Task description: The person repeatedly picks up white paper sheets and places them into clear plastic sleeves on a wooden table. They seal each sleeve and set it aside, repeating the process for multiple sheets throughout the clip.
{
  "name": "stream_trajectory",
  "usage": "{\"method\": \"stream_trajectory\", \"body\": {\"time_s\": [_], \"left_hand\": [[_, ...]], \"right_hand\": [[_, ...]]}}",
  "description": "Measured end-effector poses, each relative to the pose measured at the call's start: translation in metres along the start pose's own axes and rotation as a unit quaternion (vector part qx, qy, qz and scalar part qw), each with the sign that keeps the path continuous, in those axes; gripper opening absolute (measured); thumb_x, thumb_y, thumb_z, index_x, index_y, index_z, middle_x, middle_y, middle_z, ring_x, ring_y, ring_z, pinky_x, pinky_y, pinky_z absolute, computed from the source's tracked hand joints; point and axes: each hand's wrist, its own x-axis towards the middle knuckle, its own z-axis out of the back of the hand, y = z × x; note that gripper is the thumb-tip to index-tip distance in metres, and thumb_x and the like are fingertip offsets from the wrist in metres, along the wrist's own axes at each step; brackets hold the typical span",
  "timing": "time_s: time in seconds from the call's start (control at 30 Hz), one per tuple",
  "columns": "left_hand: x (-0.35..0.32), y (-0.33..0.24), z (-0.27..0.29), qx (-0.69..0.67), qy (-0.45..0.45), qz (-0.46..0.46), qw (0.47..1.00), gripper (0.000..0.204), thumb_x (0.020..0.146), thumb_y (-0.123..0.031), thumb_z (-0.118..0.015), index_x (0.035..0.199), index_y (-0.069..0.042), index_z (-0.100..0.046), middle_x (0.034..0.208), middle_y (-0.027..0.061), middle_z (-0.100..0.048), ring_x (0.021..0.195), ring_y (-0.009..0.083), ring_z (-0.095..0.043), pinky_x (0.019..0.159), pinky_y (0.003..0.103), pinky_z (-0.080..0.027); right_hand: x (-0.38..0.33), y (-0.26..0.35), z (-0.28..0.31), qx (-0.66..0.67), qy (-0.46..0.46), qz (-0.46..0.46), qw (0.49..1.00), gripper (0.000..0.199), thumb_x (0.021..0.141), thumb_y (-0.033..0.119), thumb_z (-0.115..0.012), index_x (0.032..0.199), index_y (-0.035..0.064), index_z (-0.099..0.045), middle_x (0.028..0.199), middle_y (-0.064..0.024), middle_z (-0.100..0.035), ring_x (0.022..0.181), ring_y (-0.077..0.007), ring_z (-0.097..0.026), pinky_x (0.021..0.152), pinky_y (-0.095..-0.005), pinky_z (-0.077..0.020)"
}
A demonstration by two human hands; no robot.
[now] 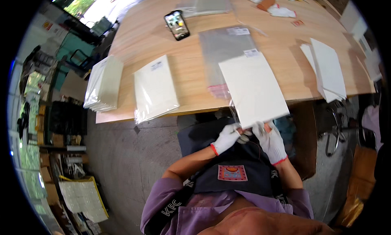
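Note:
Both my hands wear white gloves with red cuffs and meet at the near edge of a flat white board (256, 88). My right hand (271, 143) is closed on the board's near edge, toward its middle. My left hand (228, 138) is closed by the near left corner, with a strip of clear film hanging just above it; what its fingers hold is too small to make out. Under the board's far left part lies a stack of clear plastic bags (226, 50) with pale labels. The board slants over the table edge toward me.
On the wooden table (142, 35) are a wrapped stack of boards (104, 83), a bagged board (156, 88), a phone (177, 25), and loose white boards (328, 68) at the right. More clear bags (205, 5) and white gloves (281, 11) lie farther back. A cardboard box (303, 141) stands below the edge.

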Motion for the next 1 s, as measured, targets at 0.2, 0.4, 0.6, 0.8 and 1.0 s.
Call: {"method": "stream_trajectory", "body": {"time_s": [0.2, 0.4, 0.6, 0.8, 1.0], "left_hand": [[0.008, -0.01, 0.02, 0.089, -0.054, -0.024, 0.994, 0.026, 0.095, -0.023, -0.051, 0.099, 0.0, -0.062, 0.089, 0.0038, -0.063, 0.078, 0.0112, -0.061, 0.067, 0.023, -0.051], [-0.014, -0.018, 0.023, -0.049, -0.086, -0.014, 0.995, 0.035, 0.094, -0.027, -0.053, 0.113, 0.002, -0.053, 0.103, 0.0117, -0.064, 0.081, 0.016, -0.064, 0.068, 0.028, -0.054], [-0.012, -0.026, 0.031, 0.011, -0.102, -0.02, 0.995, 0.033, 0.094, -0.027, -0.053, 0.106, 0.004, -0.057, 0.095, 0.0144, -0.066, 0.075, 0.0156, -0.064, 0.067, 0.027, -0.053], [-0.018, -0.037, 0.038, 0.026, -0.126, -0.029, 0.991, 0.035, 0.092, -0.026, -0.056, 0.11, 0.005, -0.055, 0.095, 0.0111, -0.065, 0.076, 0.0159, -0.065, 0.066, 0.026, -0.053], [-0.021, -0.03, 0.044, -0.052, -0.119, -0.045, 0.991, 0.032, 0.092, -0.03, -0.056, 0.104, 0.0, -0.058, 0.097, 0.0089, -0.066, 0.076, 0.015, -0.064, 0.066, 0.026, -0.053]], "right_hand": [[-0.01, -0.009, -0.018, -0.064, 0.114, -0.118, 0.984, 0.041, 0.095, 0.007, -0.044, 0.134, -0.0004, -0.037, 0.122, -0.0172, -0.054, 0.105, -0.0266, -0.058, 0.091, -0.0367, -0.0482], [0.021, 0.031, -0.066, -0.762, 0.192, 0.405, 0.467, 0.028, 0.077, 0.012, -0.061, 0.105, 0.0161, -0.062, 0.101, -0.0035, -0.061, 0.088, -0.0232, -0.059, 0.077, -0.0347, -0.0464], [0.083, 0.027, -0.075, -0.839, 0.237, 0.351, 0.341, 0.036, 0.075, 0.024, -0.064, 0.11, 0.02, -0.059, 0.123, 0.0032, -0.052, 0.108, -0.0199, -0.05, 0.087, -0.0346, -0.0435], [0.074, 0.019, -0.082, -0.833, 0.218, 0.373, 0.345, 0.036, 0.072, 0.026, -0.067, 0.106, 0.018, -0.06, 0.113, 0.0006, -0.056, 0.095, -0.0204, -0.054, 0.078, -0.0327, -0.0468], [0.054, 0.008, -0.08, -0.843, 0.23, 0.33, 0.356, 0.018, 0.085, 0.031, -0.055, 0.082, 0.0136, -0.054, 0.064, -0.0047, -0.061, 0.061, -0.0252, -0.063, 0.056, -0.0378, -0.0487]]}}
